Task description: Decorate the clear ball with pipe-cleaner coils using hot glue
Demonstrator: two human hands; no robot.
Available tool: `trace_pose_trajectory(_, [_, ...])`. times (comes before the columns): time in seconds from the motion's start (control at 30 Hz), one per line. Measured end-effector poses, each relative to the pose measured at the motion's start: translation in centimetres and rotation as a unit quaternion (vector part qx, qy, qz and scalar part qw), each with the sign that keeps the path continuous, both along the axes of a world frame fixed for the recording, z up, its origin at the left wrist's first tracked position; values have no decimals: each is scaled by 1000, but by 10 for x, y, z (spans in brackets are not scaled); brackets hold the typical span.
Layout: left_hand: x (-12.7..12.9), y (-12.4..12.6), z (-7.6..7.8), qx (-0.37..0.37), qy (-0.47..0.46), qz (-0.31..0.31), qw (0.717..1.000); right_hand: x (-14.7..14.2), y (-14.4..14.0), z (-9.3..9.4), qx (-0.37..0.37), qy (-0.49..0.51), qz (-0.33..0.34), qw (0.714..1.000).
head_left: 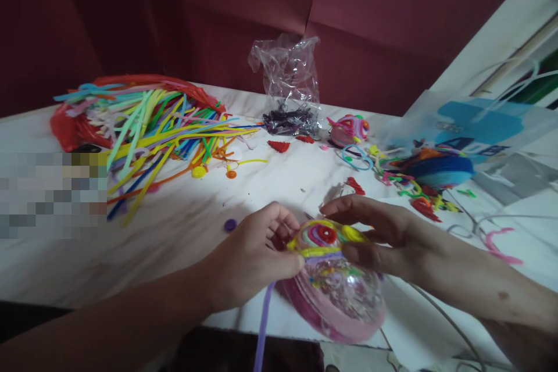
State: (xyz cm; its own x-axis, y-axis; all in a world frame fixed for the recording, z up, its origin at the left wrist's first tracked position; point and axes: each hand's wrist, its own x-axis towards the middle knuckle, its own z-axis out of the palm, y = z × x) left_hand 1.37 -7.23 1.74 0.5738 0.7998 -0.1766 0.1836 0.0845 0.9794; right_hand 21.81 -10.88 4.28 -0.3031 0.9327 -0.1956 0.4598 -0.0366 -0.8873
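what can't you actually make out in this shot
Head view only:
- Pixelated patch at the table's left edge: whatever lies there is blurred out.
- Clear plastic dome wrapped in pink and yellow pipe cleaners: the left hand and right hand cover its sides.
- Crumpled clear plastic bag: dark contents too small to identify.

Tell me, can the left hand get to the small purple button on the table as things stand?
Probably yes. The purple button lies on bare table just beside the left hand, nothing between them, but that hand's grip is now on the pink craft ball.
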Motion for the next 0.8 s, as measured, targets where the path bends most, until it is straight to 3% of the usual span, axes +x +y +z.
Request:
trace_pose_trajectory(0.13, [-2,1,-8,-39,-17,-13,999,-1,-1,-4,15,35,-14,999])
trace_pose_trajectory(0.27, [-6,1,-16,-92,-26,-13,995,0,-6,-24,18,129,-57,990])
trace_pose_trajectory(0.43, [-7,-1,-21,-120,-33,23,992,-7,-13,-47,36,288,-134,947])
trace_pose_trajectory(0.67, [-12,31,-14,-21,-101,37,994,-23,19,-33,83,375,-106,917])
trace_pose_trajectory(0.8, [-18,57,-13,-26,-111,39,993,-31,44,-34,109,352,-99,924])
